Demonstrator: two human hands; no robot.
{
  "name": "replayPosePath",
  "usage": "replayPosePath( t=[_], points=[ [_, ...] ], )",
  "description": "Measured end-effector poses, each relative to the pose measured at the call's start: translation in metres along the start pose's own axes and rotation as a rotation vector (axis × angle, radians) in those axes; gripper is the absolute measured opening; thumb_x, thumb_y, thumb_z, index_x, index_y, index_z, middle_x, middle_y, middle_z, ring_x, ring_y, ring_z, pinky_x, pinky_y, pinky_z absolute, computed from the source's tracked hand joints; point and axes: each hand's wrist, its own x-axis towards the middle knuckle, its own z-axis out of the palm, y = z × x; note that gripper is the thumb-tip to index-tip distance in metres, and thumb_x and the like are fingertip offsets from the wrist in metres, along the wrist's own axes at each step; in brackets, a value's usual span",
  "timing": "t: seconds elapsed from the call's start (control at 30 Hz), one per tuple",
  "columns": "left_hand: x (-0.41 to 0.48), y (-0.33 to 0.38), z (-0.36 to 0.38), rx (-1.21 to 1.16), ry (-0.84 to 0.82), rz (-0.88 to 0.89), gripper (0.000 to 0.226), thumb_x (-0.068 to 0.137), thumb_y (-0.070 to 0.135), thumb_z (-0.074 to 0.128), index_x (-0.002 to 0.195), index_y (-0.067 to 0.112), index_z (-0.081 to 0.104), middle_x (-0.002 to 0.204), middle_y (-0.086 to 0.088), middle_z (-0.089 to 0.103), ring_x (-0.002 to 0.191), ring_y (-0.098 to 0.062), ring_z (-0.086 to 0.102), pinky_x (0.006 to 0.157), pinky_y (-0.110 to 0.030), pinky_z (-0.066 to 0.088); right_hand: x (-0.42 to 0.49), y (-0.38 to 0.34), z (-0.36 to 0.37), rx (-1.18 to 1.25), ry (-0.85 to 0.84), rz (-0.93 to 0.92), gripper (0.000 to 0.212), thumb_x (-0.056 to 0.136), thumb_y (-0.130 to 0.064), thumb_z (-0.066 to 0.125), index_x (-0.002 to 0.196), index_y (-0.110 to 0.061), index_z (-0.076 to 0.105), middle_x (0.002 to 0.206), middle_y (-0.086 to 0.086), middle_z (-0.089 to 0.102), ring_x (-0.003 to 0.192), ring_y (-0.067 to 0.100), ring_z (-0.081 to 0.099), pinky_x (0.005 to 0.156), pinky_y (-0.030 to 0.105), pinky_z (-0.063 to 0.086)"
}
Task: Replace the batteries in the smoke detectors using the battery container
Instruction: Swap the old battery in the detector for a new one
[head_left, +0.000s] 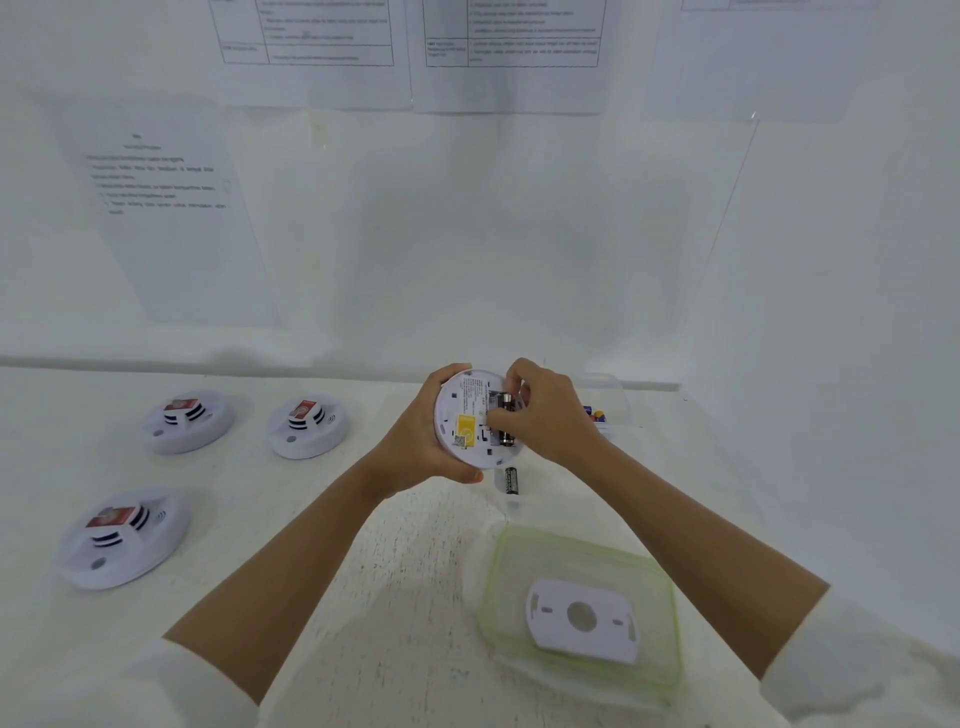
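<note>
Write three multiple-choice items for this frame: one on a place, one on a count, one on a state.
1. Where does the white mounting plate lie?
A. on the green-rimmed lid
B. in a drawer
C. on the floor

2. How many smoke detectors sit left of the arms?
A. two
B. three
C. five

3. The battery bay of the held detector is:
A. covered
B. open, batteries inside
C. open, empty

1 A: the plate rests inside the lid's green rim.
2 B: three sit there, apart from one another.
3 B: dark batteries show at the fingertips of the right hand while the left hand grips the detector's rim.
</note>
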Motion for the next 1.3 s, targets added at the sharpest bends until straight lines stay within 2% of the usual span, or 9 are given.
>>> replayPosePath(
  t=[0.17, 0.43, 0.53, 0.63, 0.8, 0.97, 1.17, 1.23, 1.3],
  points=[
    [0.004, -0.003, -0.001, -0.012, 0.008, -0.011, 0.103, 0.052, -0.019, 0.079, 0.132, 0.022, 0.029, 0.123, 0.006, 0.047, 0.104, 0.006, 0.055, 0.073, -0.017, 0.052, -0.001, -0.002, -0.002, -0.048, 0.071, -0.033, 0.025, 0.074, -0.018, 0.067, 0.081, -0.012, 0.044, 0.079, 0.005, 0.048, 0.069, 0.017, 0.042, 0.052, 0.019, 0.030],
    [0.009, 0.000, 0.002, 0.006, 0.003, 0.005, 0.100, 0.050, -0.004, 0.080, 0.132, 0.021, 0.029, 0.123, 0.006, 0.047, 0.105, 0.006, 0.054, 0.075, -0.014, 0.050, -0.004, -0.010, 0.000, 0.012, 0.196, -0.104, 0.017, 0.073, -0.008, 0.065, 0.084, -0.007, 0.053, 0.072, 0.002, 0.053, 0.063, 0.017, 0.046, 0.056, 0.024, 0.038],
    [0.009, -0.001, -0.002, -0.012, 0.023, 0.012, 0.104, 0.048, -0.005, 0.079, 0.135, 0.019, 0.028, 0.126, 0.000, 0.046, 0.107, 0.004, 0.053, 0.077, -0.017, 0.051, -0.001, -0.009, -0.006, 0.244, 0.313, 0.024, 0.017, 0.074, -0.004, 0.067, 0.090, -0.005, 0.063, 0.073, -0.001, 0.060, 0.062, 0.012, 0.056, 0.065, 0.020, 0.047],
    [0.007, -0.001, -0.007, -0.041, 0.041, 0.001, 0.102, 0.048, -0.006, 0.078, 0.133, 0.020, 0.029, 0.125, 0.002, 0.045, 0.105, 0.006, 0.052, 0.076, -0.018, 0.052, 0.007, 0.002, -0.019, 0.415, 0.429, 0.238, 0.015, 0.073, -0.004, 0.068, 0.088, -0.005, 0.065, 0.076, 0.006, 0.064, 0.074, 0.024, 0.065, 0.074, 0.032, 0.053],
    [0.007, -0.001, -0.012, -0.038, 0.063, 0.000, 0.101, 0.048, -0.004, 0.079, 0.132, 0.025, 0.030, 0.125, 0.008, 0.046, 0.106, 0.008, 0.052, 0.078, -0.019, 0.052, -0.006, 0.028, -0.008, 0.006, -0.010, 0.380, 0.012, 0.069, -0.001, 0.070, 0.079, 0.005, 0.069, 0.071, 0.014, 0.065, 0.052, 0.012, 0.051, 0.049, 0.017, 0.044],
    [0.008, 0.000, -0.012, -0.029, 0.061, 0.000, 0.101, 0.049, -0.004, 0.079, 0.132, 0.026, 0.030, 0.127, 0.005, 0.045, 0.108, 0.007, 0.051, 0.079, -0.018, 0.051, -0.010, 0.040, 0.016, -0.229, -0.300, 0.417, 0.021, 0.076, -0.009, 0.069, 0.088, 0.009, 0.067, 0.106, 0.023, 0.067, 0.096, 0.031, 0.067, 0.086, 0.039, 0.054],
    [0.007, -0.002, -0.012, -0.008, 0.058, -0.010, 0.102, 0.049, -0.001, 0.079, 0.134, 0.024, 0.029, 0.126, 0.006, 0.045, 0.108, 0.007, 0.050, 0.081, -0.019, 0.052, -0.011, 0.033, 0.010, -0.186, -0.393, 0.381, 0.037, 0.081, -0.008, 0.065, 0.114, 0.007, 0.061, 0.120, 0.017, 0.062, 0.110, 0.028, 0.059, 0.093, 0.032, 0.046],
    [0.009, -0.003, -0.013, -0.008, 0.058, -0.015, 0.101, 0.049, -0.001, 0.079, 0.133, 0.024, 0.029, 0.125, 0.007, 0.046, 0.107, 0.008, 0.051, 0.081, -0.019, 0.052, -0.004, 0.029, -0.001, -0.198, -0.451, 0.368, 0.039, 0.082, -0.007, 0.064, 0.118, 0.004, 0.059, 0.119, 0.014, 0.063, 0.099, 0.024, 0.063, 0.093, 0.031, 0.048],
    [0.010, -0.004, -0.013, -0.013, 0.061, -0.021, 0.102, 0.049, -0.002, 0.079, 0.133, 0.024, 0.029, 0.125, 0.008, 0.046, 0.107, 0.008, 0.051, 0.080, -0.019, 0.052, 0.009, 0.027, -0.016, -0.146, -0.431, 0.370, 0.030, 0.081, -0.005, 0.065, 0.111, 0.003, 0.064, 0.095, 0.013, 0.070, 0.069, 0.016, 0.065, 0.076, 0.029, 0.054]
  ],
)
